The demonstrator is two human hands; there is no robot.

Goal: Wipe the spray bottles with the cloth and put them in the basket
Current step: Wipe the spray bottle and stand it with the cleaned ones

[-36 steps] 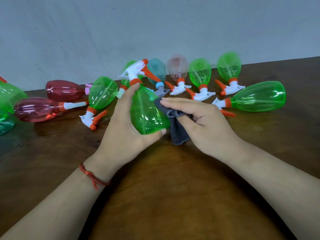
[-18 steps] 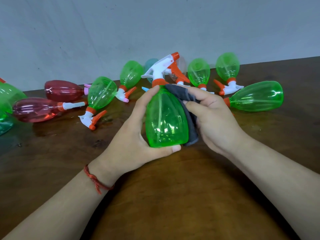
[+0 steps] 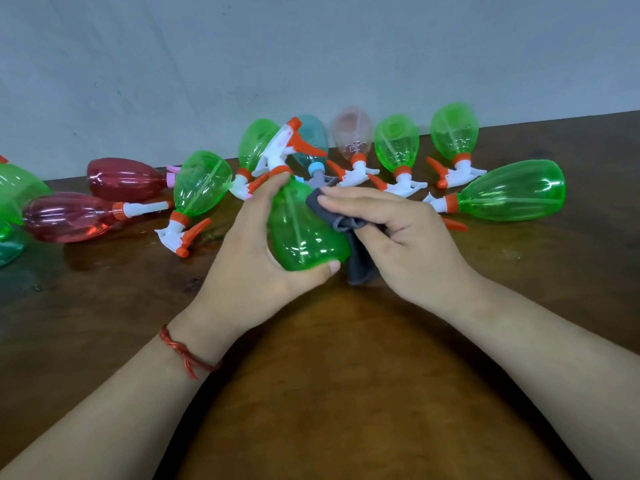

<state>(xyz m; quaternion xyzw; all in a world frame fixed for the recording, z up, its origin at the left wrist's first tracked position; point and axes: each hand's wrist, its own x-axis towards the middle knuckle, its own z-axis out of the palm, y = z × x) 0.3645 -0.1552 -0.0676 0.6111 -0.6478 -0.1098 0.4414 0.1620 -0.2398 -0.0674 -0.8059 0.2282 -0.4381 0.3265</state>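
Left hand (image 3: 256, 251) grips my green spray bottle (image 3: 304, 233) above the wooden table (image 3: 329, 393); right hand (image 3: 398, 237) presses the grey cloth (image 3: 356, 251) against it, hiding its side. Other bottles lie behind, one green bottle (image 3: 14, 195) cut off at left.

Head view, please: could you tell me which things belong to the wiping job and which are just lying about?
In use:
left hand
held green bottle
grey cloth
right hand

Waiting, also task items:
other spray bottles on the table

Lying about:
nothing. No basket in view.
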